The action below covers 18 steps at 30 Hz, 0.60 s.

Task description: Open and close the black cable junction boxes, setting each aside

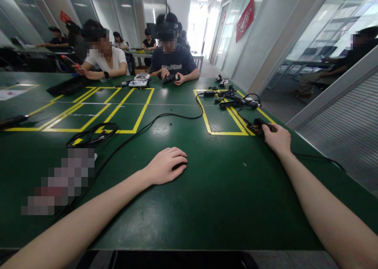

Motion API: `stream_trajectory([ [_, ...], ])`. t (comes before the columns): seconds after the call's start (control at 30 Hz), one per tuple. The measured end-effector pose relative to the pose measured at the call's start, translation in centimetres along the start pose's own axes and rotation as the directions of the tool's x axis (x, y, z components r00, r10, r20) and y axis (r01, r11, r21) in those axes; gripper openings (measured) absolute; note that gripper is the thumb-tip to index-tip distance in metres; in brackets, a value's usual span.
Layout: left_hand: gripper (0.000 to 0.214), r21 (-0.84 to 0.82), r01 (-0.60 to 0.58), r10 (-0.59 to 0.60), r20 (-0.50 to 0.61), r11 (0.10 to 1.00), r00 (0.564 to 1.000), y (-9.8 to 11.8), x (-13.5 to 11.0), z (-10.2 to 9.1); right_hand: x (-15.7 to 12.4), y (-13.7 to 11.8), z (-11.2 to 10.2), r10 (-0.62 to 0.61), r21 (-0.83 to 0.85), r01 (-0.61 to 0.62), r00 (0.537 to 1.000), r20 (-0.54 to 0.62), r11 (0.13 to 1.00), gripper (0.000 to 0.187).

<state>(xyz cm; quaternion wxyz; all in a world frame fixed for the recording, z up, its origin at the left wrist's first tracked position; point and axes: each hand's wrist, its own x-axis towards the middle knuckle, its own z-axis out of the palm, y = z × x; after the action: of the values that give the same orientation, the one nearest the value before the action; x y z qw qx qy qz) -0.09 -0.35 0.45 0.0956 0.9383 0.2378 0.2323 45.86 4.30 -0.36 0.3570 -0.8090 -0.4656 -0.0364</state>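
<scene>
My left hand (167, 164) lies palm down on the green table (206, 206), fingers slightly bent and a little apart, with nothing visible in it. Toward the table's right edge, my right hand (277, 138) is closed around a dark black object (260, 123), which I cannot name for sure. Small orange marks show on the black part (254, 129) at its left. A black cable (320, 157) runs out to the right from behind my right wrist. Just beyond that hand sits a pile of black cables and adapters (233, 100).
Yellow tape (143, 111) marks rectangles on the table. A long black cable (150, 123) crosses the middle, near a coiled cable (93, 135). A blurred-out item (63, 178) lies at left. Across the table, a person (174, 62) handles a drill (168, 79) beside a white power strip (139, 80).
</scene>
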Motion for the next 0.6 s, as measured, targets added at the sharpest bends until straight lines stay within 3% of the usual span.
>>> stream_trajectory([
  [0.1, 0.02, -0.005, -0.004, 0.004, -0.001, 1.0, 1.0, 0.0, 0.0, 0.0, -0.5, -1.2, -0.7, 0.227, 0.091, -0.229, 0.973, 0.029, 0.969, 0.037],
  [0.27, 0.02, -0.007, -0.002, 0.002, 0.002, 1.0, 1.0, -0.1, 0.0, 0.0, -1.0, -2.2, -1.1, 0.285, 0.137, -0.288, 0.958, 0.04, 0.948, 0.048],
  [0.4, 0.02, -0.003, -0.004, 0.004, 0.0, 1.0, 1.0, -0.1, 0.0, 0.1, -1.1, -2.0, -1.1, 0.204, 0.123, -0.207, 0.978, 0.036, 0.971, 0.063],
  [0.6, 0.02, 0.0, -0.01, 0.01, -0.002, 1.0, 1.0, -0.1, 0.0, 0.0, -1.2, -1.7, -1.1, 0.02, 0.077, -0.018, 0.999, -0.032, 0.997, 0.071],
])
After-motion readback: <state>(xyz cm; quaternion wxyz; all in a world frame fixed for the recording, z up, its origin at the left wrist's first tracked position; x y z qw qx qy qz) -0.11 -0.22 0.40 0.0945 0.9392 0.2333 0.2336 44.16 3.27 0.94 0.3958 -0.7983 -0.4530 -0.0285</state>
